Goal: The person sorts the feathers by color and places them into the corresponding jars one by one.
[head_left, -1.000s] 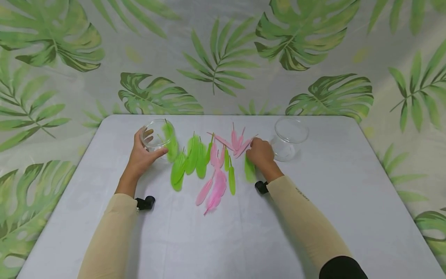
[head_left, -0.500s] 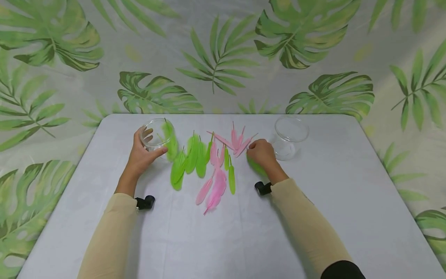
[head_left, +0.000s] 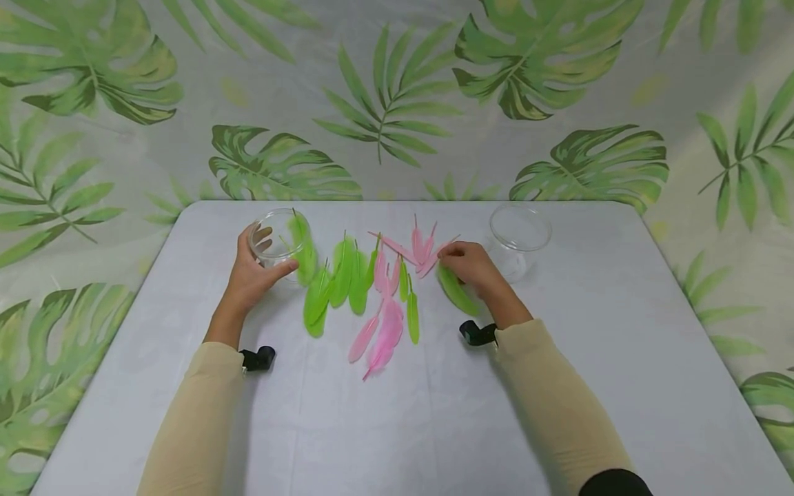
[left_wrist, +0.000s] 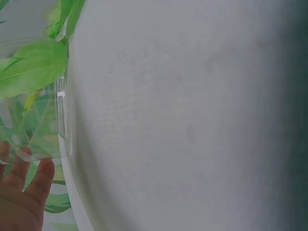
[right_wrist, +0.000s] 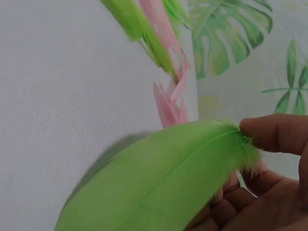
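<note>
My left hand (head_left: 250, 281) grips a clear glass jar (head_left: 271, 260) at the back left of the table, thumb on the near side. Green feathers (head_left: 302, 241) show at the jar's right side, and the left wrist view has them at the glass above my fingertips (left_wrist: 46, 167). Between thumb and fingers, my right hand (head_left: 482, 270) pinches a green feather (head_left: 457, 293) by its quill end. Its broad vane (right_wrist: 154, 178) hangs toward the table in the right wrist view. Pink feathers (head_left: 424, 251) lie just left of this hand.
Behind the right hand stands a second clear jar (head_left: 520, 238). Several green feathers (head_left: 341, 279) lie in a row right of the held jar, with pink feathers (head_left: 389, 334) mid-table. A leaf-patterned curtain (head_left: 422, 182) hangs behind the white table (head_left: 372, 441).
My right hand has turned and shifted slightly right, swinging the green feather's lower end to the right. The left hand and its jar have stayed in place.
</note>
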`<state>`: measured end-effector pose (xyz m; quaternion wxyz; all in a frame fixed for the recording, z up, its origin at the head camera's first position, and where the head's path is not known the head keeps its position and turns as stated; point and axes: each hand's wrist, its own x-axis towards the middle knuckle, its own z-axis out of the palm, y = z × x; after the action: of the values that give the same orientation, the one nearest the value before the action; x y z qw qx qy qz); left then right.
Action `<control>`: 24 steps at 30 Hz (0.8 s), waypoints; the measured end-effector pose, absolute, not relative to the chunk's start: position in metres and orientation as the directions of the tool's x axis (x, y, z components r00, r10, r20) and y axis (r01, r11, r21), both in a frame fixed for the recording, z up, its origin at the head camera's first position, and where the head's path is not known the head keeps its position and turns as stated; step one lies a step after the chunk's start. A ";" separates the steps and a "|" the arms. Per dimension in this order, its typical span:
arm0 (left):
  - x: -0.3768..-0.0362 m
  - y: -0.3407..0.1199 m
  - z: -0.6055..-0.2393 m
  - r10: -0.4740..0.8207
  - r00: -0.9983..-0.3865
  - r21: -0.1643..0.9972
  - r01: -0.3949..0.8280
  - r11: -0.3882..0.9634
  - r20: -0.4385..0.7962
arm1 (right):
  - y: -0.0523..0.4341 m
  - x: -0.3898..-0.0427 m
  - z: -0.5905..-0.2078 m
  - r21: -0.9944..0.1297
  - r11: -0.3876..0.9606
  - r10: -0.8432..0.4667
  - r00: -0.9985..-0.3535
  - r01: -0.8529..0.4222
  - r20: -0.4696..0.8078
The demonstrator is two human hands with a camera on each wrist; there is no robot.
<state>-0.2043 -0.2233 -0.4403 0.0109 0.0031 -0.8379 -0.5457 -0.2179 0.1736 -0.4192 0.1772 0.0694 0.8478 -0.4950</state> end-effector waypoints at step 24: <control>-0.206 -0.225 -0.442 -0.013 -1.000 0.922 0.006 0.387 0.012 | 0.142 -0.200 -0.384 -0.991 0.112 -0.002 -0.997 0.072 -0.073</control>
<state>-0.2057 -0.2246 -0.4418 0.0087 0.0020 -0.8328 -0.5535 -0.2000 0.1421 -0.3844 0.0279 0.0233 0.7453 -0.6658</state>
